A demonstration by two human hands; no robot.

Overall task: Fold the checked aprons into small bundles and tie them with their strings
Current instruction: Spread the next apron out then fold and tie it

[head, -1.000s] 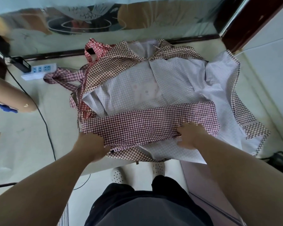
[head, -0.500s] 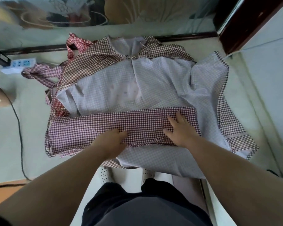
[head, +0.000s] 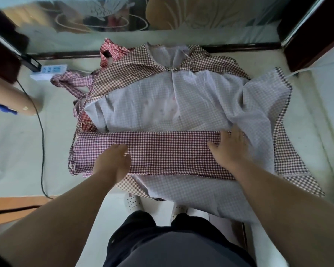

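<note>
While both hands press on it, the checked apron [head: 162, 105] lies spread across the middle of the pale surface [head: 27, 160], its lower part hanging over the near edge. It is thin, crinkled cloth. The side facing up is washed-out white with a faint grid, and the hems and collar show a small maroon-and-white check. A long flat band [head: 162, 149] of that bolder check is folded up across the apron, parallel to the near edge.

The left hand [head: 113, 162] rests palm down on the band towards its left end, fingers together. The right hand [head: 229, 149] lies flat on the band's right end, fingers spread, touching the rumpled pale cloth beyond it. The hands are well apart and neither grips anything.

The strings [head: 69, 81] lie in a knotted bunch off the apron's far left corner, with redder checked cloth [head: 112, 49] showing behind it. A white power strip [head: 48, 71] with blue sockets sits near the far left edge, and a thin black cable [head: 41, 135] runs from there to the near edge. White perforated shoes [head: 132, 202] show below.
</note>
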